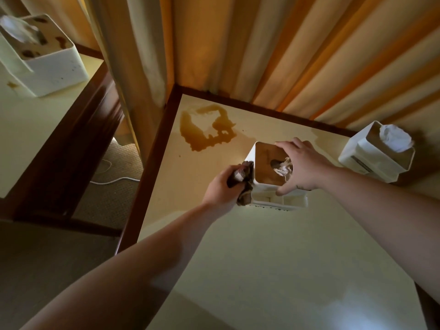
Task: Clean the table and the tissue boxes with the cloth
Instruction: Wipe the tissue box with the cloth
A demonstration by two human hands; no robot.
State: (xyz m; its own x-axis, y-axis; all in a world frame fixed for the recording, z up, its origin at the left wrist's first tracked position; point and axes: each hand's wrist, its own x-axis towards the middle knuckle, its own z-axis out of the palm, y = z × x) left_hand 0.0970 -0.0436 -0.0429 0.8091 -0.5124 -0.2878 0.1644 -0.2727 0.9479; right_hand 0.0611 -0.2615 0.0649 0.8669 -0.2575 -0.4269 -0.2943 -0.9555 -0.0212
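A white tissue box [266, 201] with a brown top stands near the middle of the cream table [273, 258]. My right hand [302, 165] grips it from above, fingers curled over its top edges beside the tissue poking out. My left hand [220, 189] holds a crumpled dark brown cloth [242, 184] pressed against the box's left side. A brown liquid spill [207, 129] spreads over the table's far left corner. A second white tissue box [371, 160] stands at the far right. A third box [47, 55], its top spotted brown, sits on the neighbouring table at the upper left.
Cream and orange curtains [285, 48] hang right behind the table. The table has a dark wooden rim [152, 163]. A gap with carpet and a white cable [112, 179] separates it from the left table, which carries a small brown stain [12, 85].
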